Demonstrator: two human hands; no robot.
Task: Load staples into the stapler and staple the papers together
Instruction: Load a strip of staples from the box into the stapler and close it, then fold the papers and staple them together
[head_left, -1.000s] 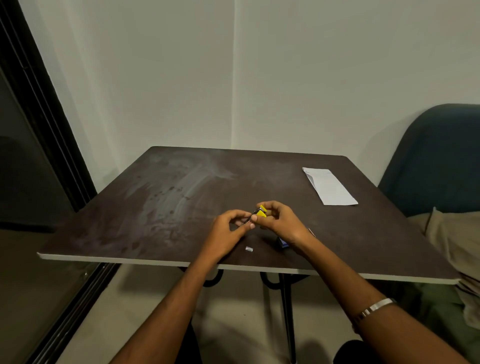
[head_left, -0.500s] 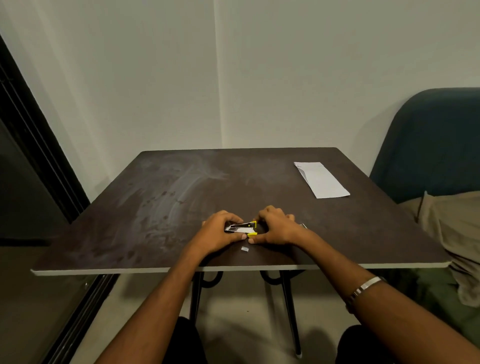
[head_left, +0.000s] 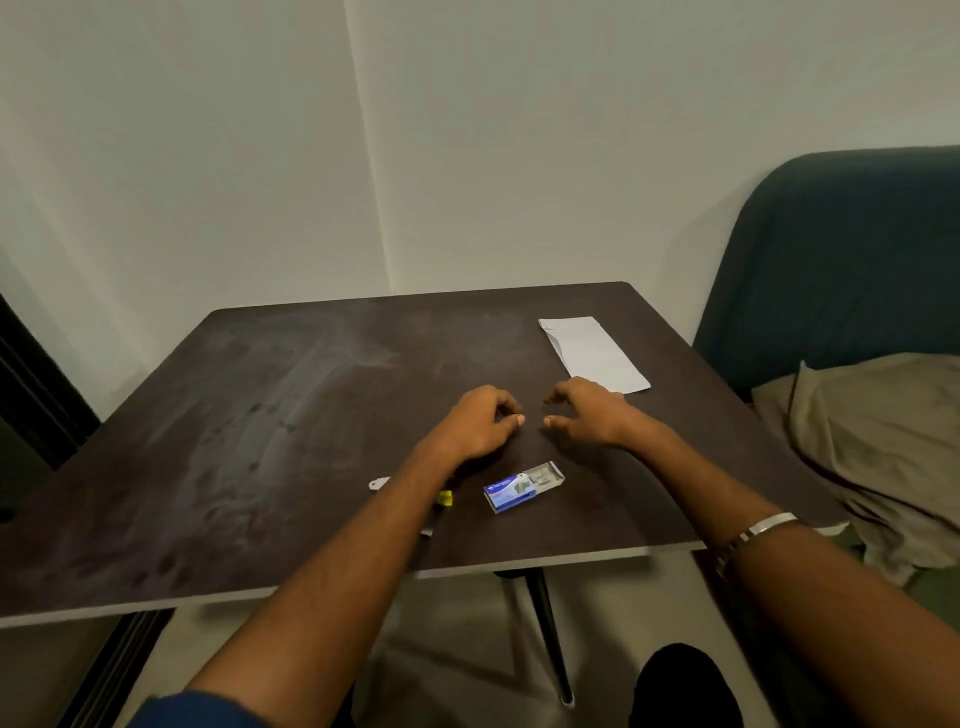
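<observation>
Stapler (head_left: 441, 499) is lying on the dark table (head_left: 234, 415), mostly hidden under the left forearm; only a yellow end and a metal tip are showing. Left hand (head_left: 480, 423) is curling loosely, holding nothing visible. Staple box (head_left: 522, 487) is sitting slid open. Right hand (head_left: 589, 413) is hovering open and empty near the folded papers (head_left: 597, 353). Risk: the forearm may be sweeping the stapler off the near edge.
</observation>
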